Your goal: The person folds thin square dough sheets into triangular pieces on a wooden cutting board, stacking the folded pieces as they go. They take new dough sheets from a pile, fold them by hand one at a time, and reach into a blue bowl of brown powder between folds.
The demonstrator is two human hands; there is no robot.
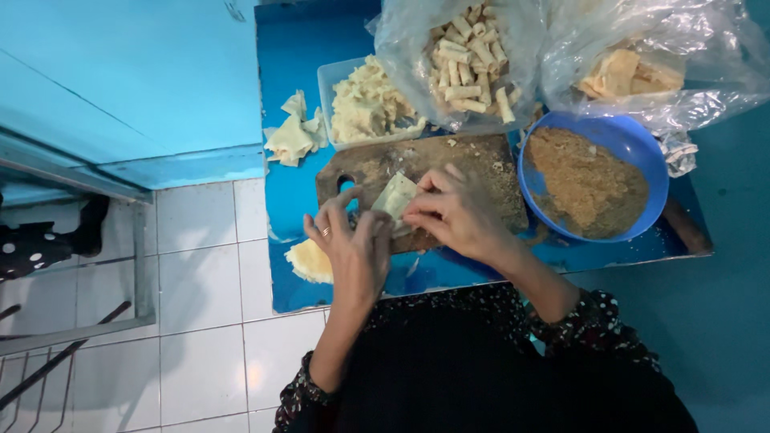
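A pale, thin pastry sheet [396, 197] lies folded on a worn wooden cutting board [481, 164]. My left hand [353, 248], with a ring on one finger, pinches the sheet's near left edge. My right hand [457, 212] presses on its right side with the fingers curled over it. Both hands rest on the board's near half. A blue bowl [642, 148] of brown crumbly filling stands just right of the board.
Behind the board are a clear tub of pastry pieces [365, 104], a plastic bag of rolled pastries [469, 60] and another bag of folded ones [634, 72]. Loose sheets [295, 132] lie far left, a round stack [309, 263] at the blue table's near edge. White tiled floor lies left.
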